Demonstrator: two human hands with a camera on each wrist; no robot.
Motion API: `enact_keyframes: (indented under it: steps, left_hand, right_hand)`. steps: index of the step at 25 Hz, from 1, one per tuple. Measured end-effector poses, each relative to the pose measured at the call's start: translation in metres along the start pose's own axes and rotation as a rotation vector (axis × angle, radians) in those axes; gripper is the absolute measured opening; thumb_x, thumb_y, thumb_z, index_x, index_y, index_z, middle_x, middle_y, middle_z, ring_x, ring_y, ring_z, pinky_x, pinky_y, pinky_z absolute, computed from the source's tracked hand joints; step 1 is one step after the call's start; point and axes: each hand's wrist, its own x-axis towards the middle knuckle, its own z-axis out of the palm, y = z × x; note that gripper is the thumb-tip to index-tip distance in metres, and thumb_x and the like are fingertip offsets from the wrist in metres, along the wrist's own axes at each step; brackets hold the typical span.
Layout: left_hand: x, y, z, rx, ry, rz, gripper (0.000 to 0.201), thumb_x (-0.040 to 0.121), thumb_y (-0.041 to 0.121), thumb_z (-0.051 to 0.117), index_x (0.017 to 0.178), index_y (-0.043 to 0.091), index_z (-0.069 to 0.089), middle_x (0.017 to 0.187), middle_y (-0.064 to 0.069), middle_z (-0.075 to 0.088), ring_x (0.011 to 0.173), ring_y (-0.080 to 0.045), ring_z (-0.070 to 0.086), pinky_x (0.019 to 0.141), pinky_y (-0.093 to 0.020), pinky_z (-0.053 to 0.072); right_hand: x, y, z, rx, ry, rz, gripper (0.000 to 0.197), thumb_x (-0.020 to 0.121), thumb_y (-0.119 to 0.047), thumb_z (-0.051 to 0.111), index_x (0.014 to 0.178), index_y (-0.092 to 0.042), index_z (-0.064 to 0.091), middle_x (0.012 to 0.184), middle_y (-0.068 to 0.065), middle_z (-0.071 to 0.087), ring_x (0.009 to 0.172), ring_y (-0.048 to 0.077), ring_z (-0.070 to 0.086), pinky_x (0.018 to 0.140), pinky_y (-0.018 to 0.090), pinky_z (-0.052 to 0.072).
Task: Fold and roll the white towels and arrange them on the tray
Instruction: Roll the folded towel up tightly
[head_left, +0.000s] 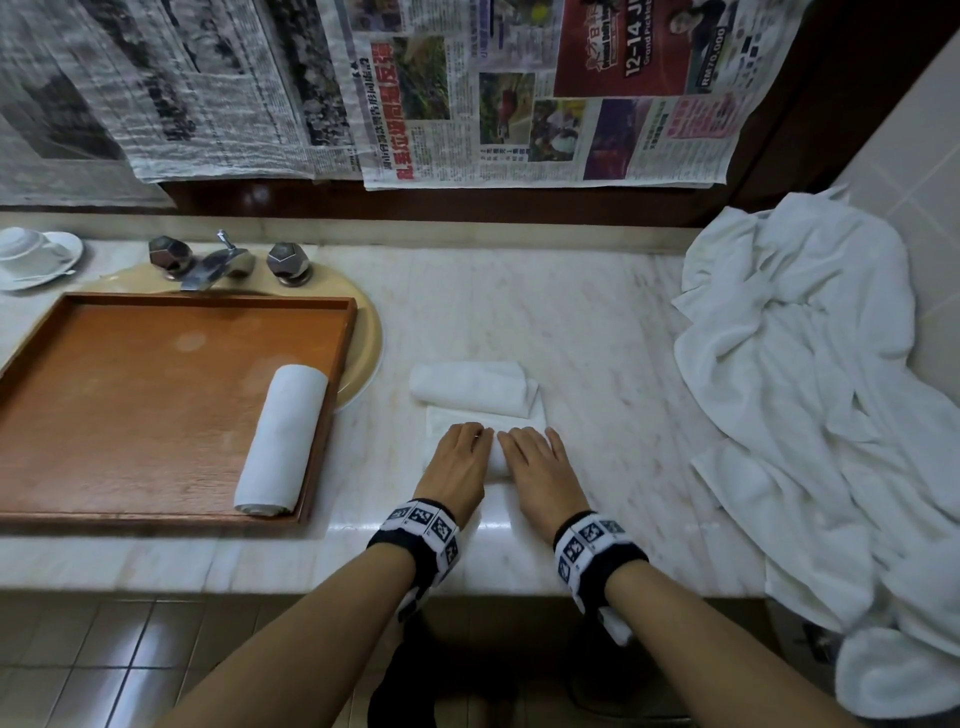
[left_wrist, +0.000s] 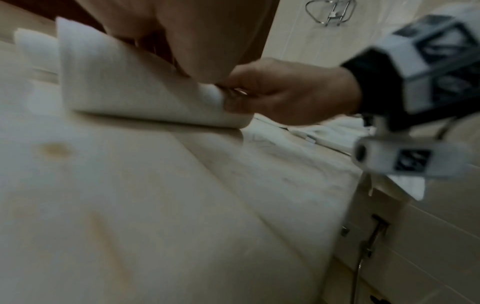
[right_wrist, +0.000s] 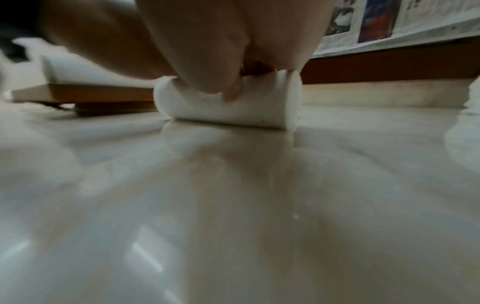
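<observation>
A small white towel (head_left: 495, 458) lies on the marble counter (head_left: 597, 338), partly rolled from its near end. My left hand (head_left: 464, 446) and right hand (head_left: 529, 449) sit side by side on the roll, fingers curled over it. In the right wrist view the thumb of my right hand (right_wrist: 221, 51) presses the front of the roll (right_wrist: 233, 111). The left wrist view shows my left hand (left_wrist: 194, 41) on top of the towel (left_wrist: 124, 90) and my right hand (left_wrist: 285, 92) gripping its end. One finished roll (head_left: 280, 441) lies on the wooden tray (head_left: 156, 364). Another folded towel (head_left: 472, 387) lies just beyond my hands.
The tray sits over a beige sink (head_left: 363, 343) with a chrome tap (head_left: 218, 265). A cup and saucer (head_left: 31, 254) stand at the far left. A big heap of white towels (head_left: 810, 389) covers the counter's right end. Newspaper (head_left: 467, 88) hangs behind.
</observation>
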Motion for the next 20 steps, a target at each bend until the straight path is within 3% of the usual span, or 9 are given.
enact_keyframes:
  steps: [2,4,6,9,12,15,18,20]
  left_hand:
    - [-0.012,0.002,0.006,-0.014,0.047,0.023,0.06,0.063,-0.012,0.067,0.121,-0.002,0.058,0.115,-0.016,0.059,0.107,-0.03,0.051,0.098,-0.038,0.047]
    - [-0.018,-0.003,0.012,-0.028,0.079,0.062,0.062,0.066,-0.011,0.068,0.125,-0.001,0.054,0.12,-0.016,0.056,0.11,-0.03,0.048,0.102,-0.038,0.04]
    - [-0.019,-0.009,0.017,-0.012,0.093,0.086,0.06,0.067,-0.011,0.072,0.124,-0.001,0.056,0.121,-0.016,0.057,0.11,-0.031,0.047,0.102,-0.039,0.042]
    - [-0.025,-0.008,0.014,-0.009,0.092,0.115,0.058,0.066,-0.009,0.075,0.121,-0.001,0.059,0.119,-0.016,0.059,0.111,-0.031,0.048,0.099,-0.041,0.047]
    - [-0.032,-0.006,0.01,-0.022,0.075,0.139,0.058,0.066,-0.005,0.077,0.121,0.0,0.059,0.119,-0.016,0.06,0.11,-0.031,0.049,0.097,-0.041,0.049]
    - [-0.04,-0.003,0.007,-0.022,0.084,0.143,0.053,0.071,0.001,0.077,0.121,0.001,0.059,0.119,-0.016,0.06,0.109,-0.031,0.05,0.096,-0.043,0.051]
    - [-0.049,-0.001,0.004,-0.009,0.096,0.154,0.049,0.076,0.008,0.075,0.122,0.001,0.06,0.119,-0.015,0.061,0.109,-0.03,0.051,0.096,-0.042,0.05]
    - [-0.053,0.0,0.003,-0.006,0.095,0.167,0.043,0.081,0.01,0.069,0.123,0.001,0.059,0.12,-0.014,0.06,0.109,-0.03,0.051,0.097,-0.041,0.049]
  right_hand:
    - [0.015,0.007,-0.012,0.058,-0.145,-0.034,0.059,0.079,0.003,0.048,0.137,-0.009,0.046,0.132,0.006,0.05,0.126,0.027,0.045,0.115,0.038,0.02]
    - [0.023,0.013,-0.02,0.13,-0.212,-0.043,0.053,0.084,-0.005,0.051,0.136,-0.013,0.047,0.132,0.004,0.049,0.125,0.025,0.043,0.109,0.033,0.025]
    - [0.028,0.019,-0.031,0.283,-0.192,0.093,0.048,0.086,-0.015,0.054,0.134,-0.015,0.048,0.134,0.004,0.047,0.125,0.024,0.041,0.106,0.035,0.031]
    - [0.048,0.028,-0.037,0.322,-0.127,0.328,0.041,0.091,-0.017,0.048,0.133,-0.017,0.046,0.136,0.007,0.043,0.126,0.028,0.038,0.103,0.041,0.035]
    - [0.074,0.034,-0.039,0.415,-0.264,0.427,0.039,0.093,-0.023,0.045,0.132,-0.024,0.046,0.134,0.009,0.05,0.124,0.031,0.045,0.101,0.042,0.04]
    - [0.093,0.036,-0.046,0.565,-0.369,0.496,0.033,0.094,-0.018,0.045,0.122,-0.025,0.062,0.133,0.004,0.057,0.124,0.026,0.051,0.102,0.03,0.042]
    - [0.106,0.039,-0.059,0.757,-0.289,0.596,0.029,0.093,-0.007,0.05,0.11,-0.015,0.072,0.13,0.006,0.061,0.12,0.025,0.056,0.103,0.027,0.042]
    - [0.106,0.043,-0.063,0.799,-0.198,0.525,0.04,0.092,-0.002,0.049,0.128,-0.014,0.06,0.145,0.008,0.047,0.131,0.026,0.046,0.11,0.033,0.036]
